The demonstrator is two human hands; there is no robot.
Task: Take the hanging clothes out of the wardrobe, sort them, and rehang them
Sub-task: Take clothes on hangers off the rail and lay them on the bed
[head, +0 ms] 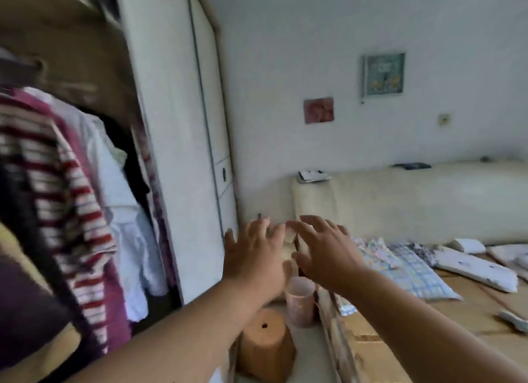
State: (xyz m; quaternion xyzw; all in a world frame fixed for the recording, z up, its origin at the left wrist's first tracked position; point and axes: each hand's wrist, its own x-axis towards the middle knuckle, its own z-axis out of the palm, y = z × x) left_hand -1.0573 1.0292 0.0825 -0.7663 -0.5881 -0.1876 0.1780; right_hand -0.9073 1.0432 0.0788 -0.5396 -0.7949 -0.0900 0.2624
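The open wardrobe point(160, 119) fills the left side, with clothes hanging inside. Nearest is a red, white and purple striped garment point(57, 188); behind it hang white garments point(120, 205) and something dark. My left hand point(254, 254) and my right hand point(325, 248) are both stretched forward in the middle of the view, fingers spread, holding nothing. They are to the right of the wardrobe opening, in front of its white door, and touch no clothing. The picture is blurred by motion.
An orange upturned pot point(265, 345) and a pink cup point(300, 299) stand on the floor below my hands. A bed point(457, 319) at right carries a checked blue cloth point(411, 268) and white folded items point(474, 265). A cream cushion point(414, 199) lines the wall.
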